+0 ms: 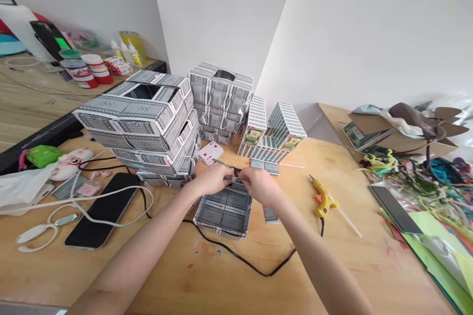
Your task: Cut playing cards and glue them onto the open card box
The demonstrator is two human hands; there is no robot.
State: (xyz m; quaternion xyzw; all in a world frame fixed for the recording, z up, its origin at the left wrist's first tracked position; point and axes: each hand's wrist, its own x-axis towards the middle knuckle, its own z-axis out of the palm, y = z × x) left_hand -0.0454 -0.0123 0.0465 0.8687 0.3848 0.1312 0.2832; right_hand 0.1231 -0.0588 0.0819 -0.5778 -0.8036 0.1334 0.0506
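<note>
A small open box of grey-backed playing cards (223, 214) rests on the table in front of me. At its far edge my left hand (216, 179) and my right hand (260, 184) meet, fingers pinched closed on the far wall. A small dark piece (235, 171) shows between the fingertips; its kind is unclear. Just beyond my left hand lie face-up playing cards (210, 151) with red hearts. Grey-backed cards (265, 166) lie behind my right hand, and another card (271, 214) is beside the box. My fingers partly hide the far wall.
Large card-built boxes stand stacked at left (136, 118) and behind (221, 98). A card structure (273, 133) stands at back right. A yellow glue gun (323, 197) lies right, its black cable (254, 270) crossing in front. A phone (103, 211) and white cables lie left.
</note>
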